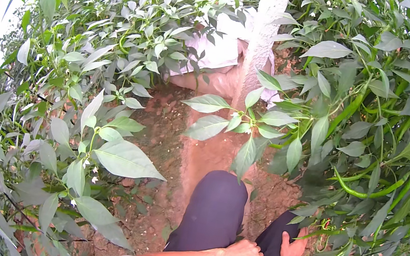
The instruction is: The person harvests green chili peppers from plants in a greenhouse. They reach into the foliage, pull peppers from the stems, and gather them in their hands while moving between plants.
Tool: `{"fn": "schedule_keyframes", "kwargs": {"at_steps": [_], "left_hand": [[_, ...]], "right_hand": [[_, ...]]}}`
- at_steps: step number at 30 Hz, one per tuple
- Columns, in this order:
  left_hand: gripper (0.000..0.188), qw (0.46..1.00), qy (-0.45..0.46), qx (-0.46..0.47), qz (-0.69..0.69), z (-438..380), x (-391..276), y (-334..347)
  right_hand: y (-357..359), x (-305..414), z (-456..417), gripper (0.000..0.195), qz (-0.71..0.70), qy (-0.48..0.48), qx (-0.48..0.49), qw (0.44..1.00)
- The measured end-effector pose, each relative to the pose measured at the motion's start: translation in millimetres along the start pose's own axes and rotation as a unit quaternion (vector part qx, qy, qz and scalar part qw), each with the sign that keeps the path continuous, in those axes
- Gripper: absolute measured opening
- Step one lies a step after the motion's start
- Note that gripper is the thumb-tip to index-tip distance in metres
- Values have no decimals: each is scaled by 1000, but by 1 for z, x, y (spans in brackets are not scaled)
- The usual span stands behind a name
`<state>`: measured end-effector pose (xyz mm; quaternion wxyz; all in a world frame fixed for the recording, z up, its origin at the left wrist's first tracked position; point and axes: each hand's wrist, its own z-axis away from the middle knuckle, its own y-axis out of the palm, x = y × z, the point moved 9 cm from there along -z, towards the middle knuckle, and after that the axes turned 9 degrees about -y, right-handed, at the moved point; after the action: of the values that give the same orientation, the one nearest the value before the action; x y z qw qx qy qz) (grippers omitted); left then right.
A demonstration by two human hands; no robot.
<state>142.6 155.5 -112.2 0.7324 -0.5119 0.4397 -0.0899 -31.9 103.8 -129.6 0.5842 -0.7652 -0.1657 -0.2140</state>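
My left hand (243, 254) lies between my thighs with its fingers curled in; whether anything is inside them cannot be told. Beside my right knee, my right hand (293, 248) is raised with thumb and fingers apart, close to the low leaves of a chili pepper plant (320, 131). Its fingertips are partly lost among the foliage. Long green chili peppers (371, 192) hang on that plant above and right of the hand. Dark trousers (216, 207) cover my bent legs.
A pale post (262, 40) rises from the soil path (209, 149) ahead. Behind it, partly hidden by leaves, lies white and pinkish sheeting or sacking (213, 56). Dense pepper plants (100, 49) line the left side, and a leafy branch (251, 121) reaches over the path.
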Motion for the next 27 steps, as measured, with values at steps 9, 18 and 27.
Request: {"fn": "schedule_keyframes", "kwargs": {"at_steps": [9,18,27], "left_hand": [[23,998,-36,-55,-21,29,16,-47],[26,985,-43,-164,18,46,14,-179],[23,963,-99,-250,19,30,85,-228]], "right_hand": [[42,96,-3,50,74,-184,166,966],[122,124,0,49,-180,-218,278,918],[138,232,-154,52,-198,-163,212,943]]}}
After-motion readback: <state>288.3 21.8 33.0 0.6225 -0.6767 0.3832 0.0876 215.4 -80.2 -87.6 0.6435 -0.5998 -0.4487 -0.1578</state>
